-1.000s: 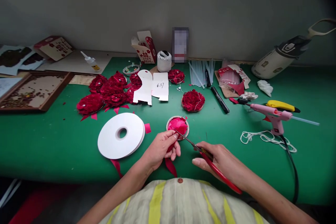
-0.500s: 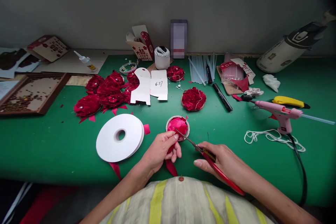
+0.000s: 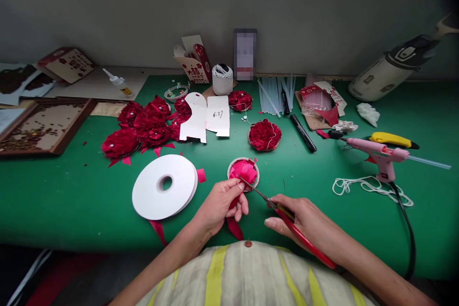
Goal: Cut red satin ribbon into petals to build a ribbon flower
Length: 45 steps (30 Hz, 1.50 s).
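Green surface (image 3: 71, 201) crowded with craft bits: left hand (image 3: 218, 205) pinches a red ribbon strip (image 3: 234, 210) taut at six o'clock, so the red-handled scissors (image 3: 287, 217), gripped in the right hand (image 3: 304, 222), can bite. White ribbon reel (image 3: 165, 192) lies at nine o'clock.
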{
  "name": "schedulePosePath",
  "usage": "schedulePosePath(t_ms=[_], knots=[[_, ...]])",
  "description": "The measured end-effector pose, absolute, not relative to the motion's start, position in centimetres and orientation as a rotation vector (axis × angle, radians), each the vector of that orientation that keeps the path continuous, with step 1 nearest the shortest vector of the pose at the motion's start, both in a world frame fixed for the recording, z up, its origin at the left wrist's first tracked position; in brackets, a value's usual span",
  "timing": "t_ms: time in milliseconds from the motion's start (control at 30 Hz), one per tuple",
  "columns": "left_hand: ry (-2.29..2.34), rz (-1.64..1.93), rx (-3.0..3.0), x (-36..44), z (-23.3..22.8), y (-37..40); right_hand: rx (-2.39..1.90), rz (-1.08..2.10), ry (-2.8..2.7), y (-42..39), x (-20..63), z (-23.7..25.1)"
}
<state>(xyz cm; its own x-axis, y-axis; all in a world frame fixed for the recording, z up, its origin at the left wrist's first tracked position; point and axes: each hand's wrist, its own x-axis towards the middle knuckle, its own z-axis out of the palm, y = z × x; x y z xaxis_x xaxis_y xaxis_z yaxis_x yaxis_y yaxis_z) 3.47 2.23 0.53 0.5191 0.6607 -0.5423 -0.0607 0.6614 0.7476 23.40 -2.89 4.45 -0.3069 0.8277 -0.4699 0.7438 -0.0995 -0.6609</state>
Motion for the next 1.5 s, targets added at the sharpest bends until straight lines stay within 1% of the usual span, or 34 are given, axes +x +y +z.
schedulePosePath(t_ms=[333,667,933,1133,1267,1367,1500], knots=[[0.935,0.463,0.727,3.4,0.4,2.4,-1.813,1.352,-2.047,-2.8,23.4,4.1],[0.968,0.411,0.693,3.1,0.5,2.8,-1.833,1.289,-2.081,-2.3,23.7,2.7],[0.910,0.546,0.711,1.1,1.2,2.0,-1.785,1.502,-2.010,-2.2,24.2,4.8],[0.835,0.502,0.659,1.1,1.3,1.2,-1.754,1.543,-1.936,-2.6,24.3,5.4],[0.793,0.476,0.693,1.6,1.4,0.7,-1.700,1.399,-1.733,-2.6,22.8,5.6],[0.725,0.431,0.727,2.1,1.9,0.5,-1.618,1.267,-1.648,-2.0,21.2,4.8],[0.655,0.360,0.791,2.4,2.4,0.3,-1.500,1.216,-1.622,-1.1,19.5,3.4]])
